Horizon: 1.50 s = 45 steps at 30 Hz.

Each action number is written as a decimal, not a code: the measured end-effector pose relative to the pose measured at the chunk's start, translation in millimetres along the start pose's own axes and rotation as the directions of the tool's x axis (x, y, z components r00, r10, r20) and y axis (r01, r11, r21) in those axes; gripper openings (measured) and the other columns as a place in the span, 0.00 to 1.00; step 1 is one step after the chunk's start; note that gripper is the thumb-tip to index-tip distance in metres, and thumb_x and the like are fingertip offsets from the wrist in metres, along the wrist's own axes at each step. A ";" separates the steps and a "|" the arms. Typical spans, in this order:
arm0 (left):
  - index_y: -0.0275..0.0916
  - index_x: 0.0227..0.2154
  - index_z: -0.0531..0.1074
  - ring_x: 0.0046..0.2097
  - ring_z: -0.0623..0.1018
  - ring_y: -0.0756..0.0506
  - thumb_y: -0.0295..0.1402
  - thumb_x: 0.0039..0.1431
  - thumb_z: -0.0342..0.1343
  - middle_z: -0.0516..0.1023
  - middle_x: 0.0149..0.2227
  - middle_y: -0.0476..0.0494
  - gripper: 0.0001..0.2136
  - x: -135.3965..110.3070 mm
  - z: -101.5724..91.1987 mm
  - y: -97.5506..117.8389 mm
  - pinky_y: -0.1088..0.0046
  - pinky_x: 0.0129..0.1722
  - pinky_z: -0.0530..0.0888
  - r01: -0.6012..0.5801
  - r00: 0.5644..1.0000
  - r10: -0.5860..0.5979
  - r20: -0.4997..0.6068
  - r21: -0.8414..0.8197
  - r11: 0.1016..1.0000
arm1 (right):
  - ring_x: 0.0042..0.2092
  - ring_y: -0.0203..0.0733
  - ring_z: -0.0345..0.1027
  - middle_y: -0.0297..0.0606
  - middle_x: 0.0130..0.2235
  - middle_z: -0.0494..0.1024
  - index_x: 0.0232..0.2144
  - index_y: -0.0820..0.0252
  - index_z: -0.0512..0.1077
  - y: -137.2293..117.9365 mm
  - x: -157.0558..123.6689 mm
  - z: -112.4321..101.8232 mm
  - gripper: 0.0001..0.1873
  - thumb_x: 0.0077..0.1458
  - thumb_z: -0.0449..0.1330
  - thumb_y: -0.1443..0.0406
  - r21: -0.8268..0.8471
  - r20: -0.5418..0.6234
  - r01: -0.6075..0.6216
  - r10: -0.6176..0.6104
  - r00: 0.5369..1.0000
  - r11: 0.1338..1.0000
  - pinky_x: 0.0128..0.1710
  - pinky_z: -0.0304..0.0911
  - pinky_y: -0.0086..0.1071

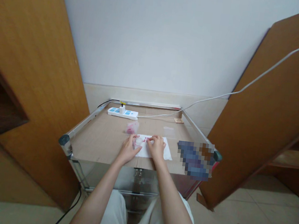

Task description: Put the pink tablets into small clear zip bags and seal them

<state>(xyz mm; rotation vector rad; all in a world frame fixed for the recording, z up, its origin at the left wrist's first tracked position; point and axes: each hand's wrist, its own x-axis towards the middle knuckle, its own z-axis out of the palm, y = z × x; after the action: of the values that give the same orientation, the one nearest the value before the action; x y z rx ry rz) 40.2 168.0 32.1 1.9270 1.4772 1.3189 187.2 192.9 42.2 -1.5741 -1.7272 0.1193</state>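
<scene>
My left hand [128, 149] rests at the left edge of a white paper sheet [166, 154], its fingers curled on a small transparent plastic piece [137, 142]. My right hand [156, 147] lies on the sheet, with fingertips near small pink-red bits [146, 139]; what they pinch is too small to tell. Just beyond my left hand sits a small plastic bag of pink contents [132, 128]. A flat transparent plastic bag [167, 131] lies beyond the sheet, to the right.
The cardboard-topped cart with metal rails [100, 138] stands between open wooden doors [268, 114]. A white power strip [122, 113] with a plugged-in adapter lies at the back, trailing a grey cable [238, 91]. A pixelated blur [194, 160] covers the right side.
</scene>
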 end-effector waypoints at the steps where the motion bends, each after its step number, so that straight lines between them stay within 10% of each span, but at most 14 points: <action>1: 0.40 0.42 0.57 0.46 0.67 0.46 0.32 0.42 0.55 0.67 0.44 0.42 0.21 0.0 -0.1 0.6 0.66 0.46 0.61 0.005 1.000 -0.005 0.000 -0.006 1.000 | 0.43 0.44 0.57 0.39 0.37 0.69 0.26 0.58 0.71 0.1 -0.3 0.5 0.07 0.46 0.53 0.63 -0.019 0.009 -0.004 0.004 1.000 1.000 0.39 0.47 0.35; 25: 0.40 0.41 0.58 0.45 0.67 0.46 0.31 0.42 0.55 0.67 0.43 0.43 0.21 -1.0 -2.5 6.4 0.66 0.46 0.61 0.020 1.000 -0.020 -0.001 -0.020 1.000 | 0.42 0.46 0.56 0.44 0.36 0.70 0.25 0.61 0.71 -6.3 3.4 6.7 0.08 0.46 0.52 0.67 -0.138 0.065 -0.052 0.062 0.996 0.989 0.38 0.47 0.38; 45: 0.40 0.42 0.57 0.45 0.68 0.46 0.31 0.42 0.54 0.67 0.43 0.42 0.22 0.7 0.3 -1.8 0.66 0.44 0.62 -0.018 1.000 0.018 -0.001 -0.004 1.000 | 0.41 0.38 0.61 0.38 0.37 0.71 0.26 0.59 0.71 -30.9 3.5 -0.1 0.07 0.46 0.55 0.62 0.354 -0.044 0.237 -0.237 0.971 0.905 0.42 0.52 0.31</action>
<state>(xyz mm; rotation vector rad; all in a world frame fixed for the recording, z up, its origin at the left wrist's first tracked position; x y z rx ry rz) 39.5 169.4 30.8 1.9421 1.4592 1.3295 162.6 188.9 60.8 -1.0923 -1.7666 0.2944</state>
